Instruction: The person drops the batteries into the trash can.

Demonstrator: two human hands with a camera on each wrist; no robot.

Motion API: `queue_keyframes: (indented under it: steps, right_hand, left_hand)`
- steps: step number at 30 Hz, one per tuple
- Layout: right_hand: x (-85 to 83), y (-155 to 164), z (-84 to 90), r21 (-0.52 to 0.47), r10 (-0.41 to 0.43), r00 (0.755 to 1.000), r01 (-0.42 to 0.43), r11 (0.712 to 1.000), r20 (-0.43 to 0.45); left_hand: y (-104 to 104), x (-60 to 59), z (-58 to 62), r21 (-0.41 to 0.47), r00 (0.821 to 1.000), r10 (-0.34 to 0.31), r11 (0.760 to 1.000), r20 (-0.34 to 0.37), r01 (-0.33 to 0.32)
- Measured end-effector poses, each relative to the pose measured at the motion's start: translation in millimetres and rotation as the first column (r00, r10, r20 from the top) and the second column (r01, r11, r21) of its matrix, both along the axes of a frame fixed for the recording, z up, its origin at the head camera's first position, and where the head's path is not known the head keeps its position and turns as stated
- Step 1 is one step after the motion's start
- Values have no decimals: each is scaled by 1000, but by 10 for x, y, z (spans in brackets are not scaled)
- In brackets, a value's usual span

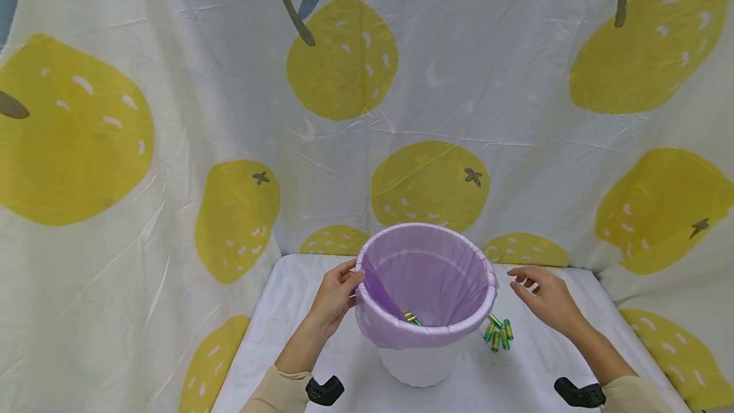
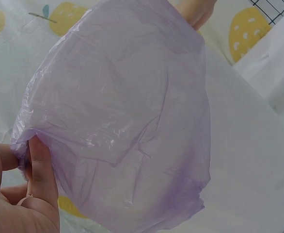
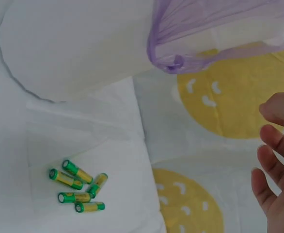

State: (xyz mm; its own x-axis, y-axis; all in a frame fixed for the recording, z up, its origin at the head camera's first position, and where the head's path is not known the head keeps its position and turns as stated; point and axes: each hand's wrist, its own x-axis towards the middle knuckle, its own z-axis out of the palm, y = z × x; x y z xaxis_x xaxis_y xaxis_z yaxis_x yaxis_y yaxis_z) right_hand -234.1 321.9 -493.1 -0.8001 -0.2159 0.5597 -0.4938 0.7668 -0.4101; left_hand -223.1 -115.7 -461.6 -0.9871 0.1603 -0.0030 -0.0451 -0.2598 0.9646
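Roughly upright, the lined bin (image 1: 414, 339), mouth upward; nearby batteries (image 1: 504, 338) variously angled

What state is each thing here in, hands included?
White bin: standing on the table, lined.
Purple bag: open, folded over the bin's top.
Loose batteries: clustered on the table.
Batteries in the bin: partly hidden.
Left hand: gripping the bag's edge.
Right hand: holding nothing, fingers loosely bent.
Patterned sheet: hanging, creased.
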Motion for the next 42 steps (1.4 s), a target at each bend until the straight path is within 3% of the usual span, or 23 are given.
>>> queue_keyframes:
  steps: [18,27,38,42]
  right_hand:
    - [11,57,-642,-85,-108,984,121,989,140]
    - [25,42,-1112,-139,-206,964,231,963,169]
    - [113,-11,-1456,-158,-281,917,334,929,284]
    - [133,-30,-1635,-172,-341,866,423,890,364]
  left_hand:
    - [-9,-10,23,2,1000,-1,1000,-6,1]
    - [3,-19,30,4,1000,0,1000,-1,0]
    - [-3,-15,11,3,1000,-1,1000,4,1]
    - [-4,-7,19,2,1000,-10,1000,5,10]
